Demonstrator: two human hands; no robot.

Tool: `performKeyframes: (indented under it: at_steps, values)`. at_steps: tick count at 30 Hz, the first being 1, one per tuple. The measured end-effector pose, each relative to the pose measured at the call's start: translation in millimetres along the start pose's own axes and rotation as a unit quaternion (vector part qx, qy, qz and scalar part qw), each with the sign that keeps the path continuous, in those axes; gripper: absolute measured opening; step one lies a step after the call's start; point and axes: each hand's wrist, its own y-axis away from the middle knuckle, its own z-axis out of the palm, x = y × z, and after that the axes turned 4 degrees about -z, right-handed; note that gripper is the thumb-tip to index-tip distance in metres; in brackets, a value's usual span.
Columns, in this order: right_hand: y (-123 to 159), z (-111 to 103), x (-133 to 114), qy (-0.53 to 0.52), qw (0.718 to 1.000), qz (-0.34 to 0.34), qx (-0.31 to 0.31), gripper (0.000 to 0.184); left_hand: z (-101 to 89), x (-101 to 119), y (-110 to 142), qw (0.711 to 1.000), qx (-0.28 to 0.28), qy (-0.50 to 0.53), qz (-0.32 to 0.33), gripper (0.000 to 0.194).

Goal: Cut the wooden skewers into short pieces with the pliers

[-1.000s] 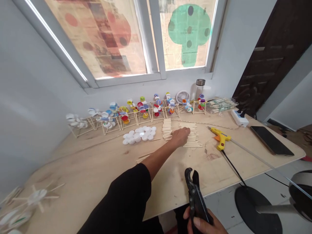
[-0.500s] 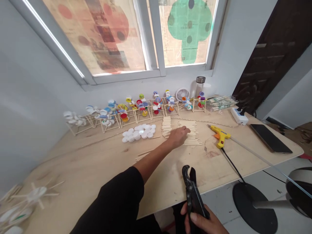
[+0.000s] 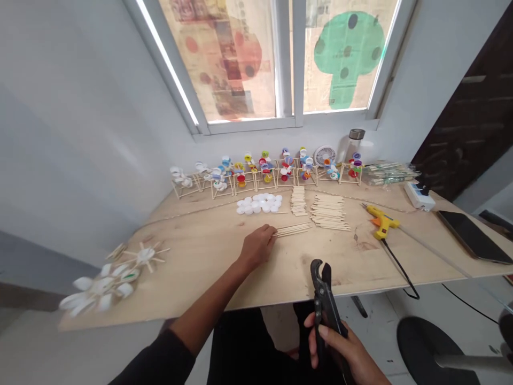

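My left hand rests on the plywood table, its fingers closed on one end of a small bundle of thin wooden sticks that lie flat on the board. My right hand is below the table's front edge and grips black cutting pliers, jaws pointing up. Behind the bundle lie two neat piles of cut sticks and a cluster of white bottle caps.
A row of stick-and-cap pinwheel models lines the wall under the window. A yellow glue gun with its cord, a power strip and a dark phone lie at right. White cap pinwheels sit at the left end.
My left hand drew back from the stick piles toward me, bringing a few sticks along. The camera view swung left and back. My right hand kept hold of the pliers.
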Motion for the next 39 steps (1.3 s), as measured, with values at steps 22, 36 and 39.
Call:
performKeyframes:
  at_steps: [22,36,39]
  values:
    - [25.0,12.4,15.5,0.022,0.999,-0.019,0.022,0.034,13.4,6.4,-2.6,0.992,-0.049,-0.115,0.034,0.019]
    - [30.3,23.1,12.1,0.044,0.998,-0.030,0.034,0.033,10.9,7.2,-4.3,0.995,-0.041,-0.083,0.031,0.020]
    - [35.0,25.8,11.6,0.042,0.998,-0.032,0.039,0.033,11.2,10.2,-0.1,0.998,-0.024,-0.053,0.025,0.019]
